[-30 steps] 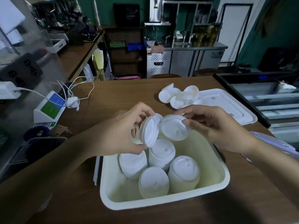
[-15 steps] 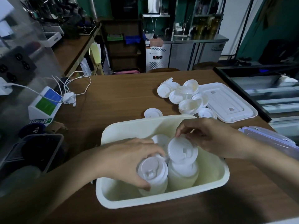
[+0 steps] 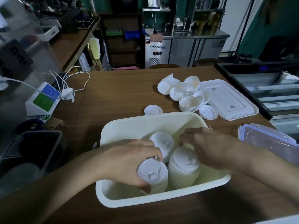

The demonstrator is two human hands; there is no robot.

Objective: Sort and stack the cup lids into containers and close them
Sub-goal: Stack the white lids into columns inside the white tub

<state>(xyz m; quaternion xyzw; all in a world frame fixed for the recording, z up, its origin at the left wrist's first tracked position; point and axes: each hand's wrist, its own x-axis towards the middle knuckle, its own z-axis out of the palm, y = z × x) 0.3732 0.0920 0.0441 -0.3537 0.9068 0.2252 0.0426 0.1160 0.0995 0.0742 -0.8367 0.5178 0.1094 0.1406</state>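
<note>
A cream plastic container [image 3: 145, 125] stands on the wooden table in front of me, with three stacks of white cup lids inside. My left hand [image 3: 127, 160] grips the near-left lid stack [image 3: 152, 172], fingers curled round its top. My right hand [image 3: 208, 146] rests its fingers on the far side of the near-right lid stack [image 3: 184, 162]. A third lid stack [image 3: 163, 141] stands behind them. Several loose white lids [image 3: 182, 92] lie in a pile further back, and a single lid [image 3: 152, 109] lies just beyond the container.
The container's white flat cover [image 3: 229, 99] lies at the back right. A clear clip-lock cover [image 3: 268, 139] sits at the right edge. A dark bin [image 3: 32, 147], a payment stand [image 3: 43, 101] and white charger cables [image 3: 69, 92] occupy the left.
Both hands went from holding single lids above the container to lowering them onto the stacks; they now sit deeper in the container on the two near stacks.
</note>
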